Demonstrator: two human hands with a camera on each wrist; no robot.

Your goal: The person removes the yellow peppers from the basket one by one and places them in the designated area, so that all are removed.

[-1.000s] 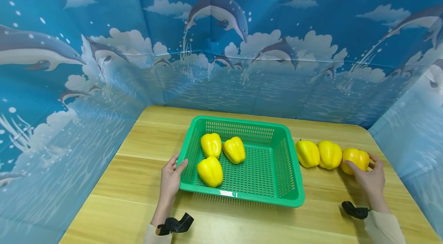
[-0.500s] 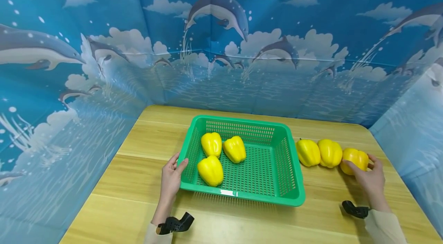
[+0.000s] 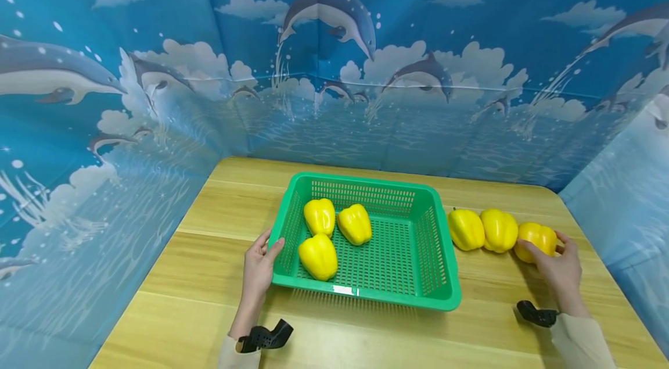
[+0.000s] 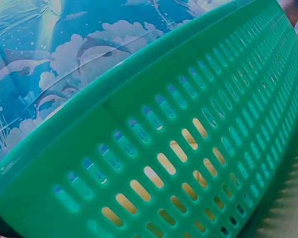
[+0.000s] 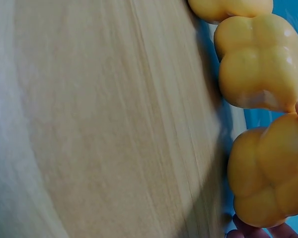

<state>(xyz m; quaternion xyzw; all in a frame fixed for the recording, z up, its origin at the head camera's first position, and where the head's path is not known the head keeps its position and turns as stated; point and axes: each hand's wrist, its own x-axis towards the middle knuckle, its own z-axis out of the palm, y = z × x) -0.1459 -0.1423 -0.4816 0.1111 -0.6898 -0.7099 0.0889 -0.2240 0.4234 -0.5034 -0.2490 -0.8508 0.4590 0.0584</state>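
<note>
My left hand (image 3: 258, 270) grips the left rim of a green plastic basket (image 3: 381, 297), with the thumb over the edge. Three yellow bell peppers (image 3: 317, 257) lie in the basket's left half. At the right, my right hand (image 3: 563, 270) holds a yellow bell pepper (image 3: 534, 240) between thumb and fingers. In the right wrist view, that bell pepper (image 5: 268, 173) has fingertips (image 5: 243, 229) under its lower end. Two more bell peppers (image 3: 499, 230) stand in a row between it and the basket. The left wrist view shows the basket's slotted wall (image 4: 109, 124).
Everything rests on a wooden table (image 3: 193, 276). A blue curtain (image 3: 334, 125) printed with dolphins hangs behind it and along both sides. Black wrist cameras (image 3: 269, 337) sit on both wrists.
</note>
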